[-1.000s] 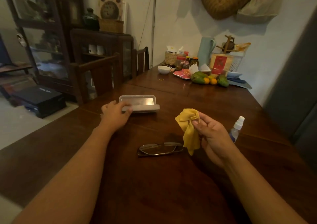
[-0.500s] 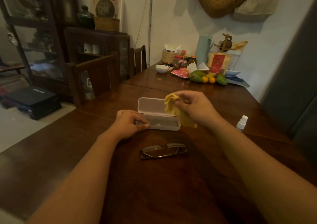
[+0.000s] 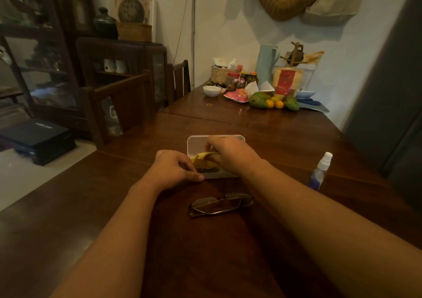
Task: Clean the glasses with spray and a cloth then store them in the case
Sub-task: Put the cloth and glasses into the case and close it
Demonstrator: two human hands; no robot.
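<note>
A white glasses case (image 3: 196,144) lies open on the dark wooden table (image 3: 285,133), its lid raised at the back. My right hand (image 3: 230,152) holds a yellow cloth (image 3: 202,160) down inside the case. My left hand (image 3: 174,168) grips the case's near left edge with curled fingers. Folded dark-rimmed glasses (image 3: 220,204) lie on the table just in front of the case, touched by neither hand. A small spray bottle (image 3: 320,172) with a white nozzle stands upright to the right of my right forearm.
Fruit (image 3: 272,101), jars, a white bowl (image 3: 212,91) and a basket crowd the table's far end by the wall. Wooden chairs (image 3: 123,106) stand along the left side. A glass cabinet and a black box (image 3: 38,135) sit on the floor side at left.
My right hand carried the yellow cloth from beside the bottle over to the case and lowered it inside. The case was drawn closer and opened, my left hand staying on it.
</note>
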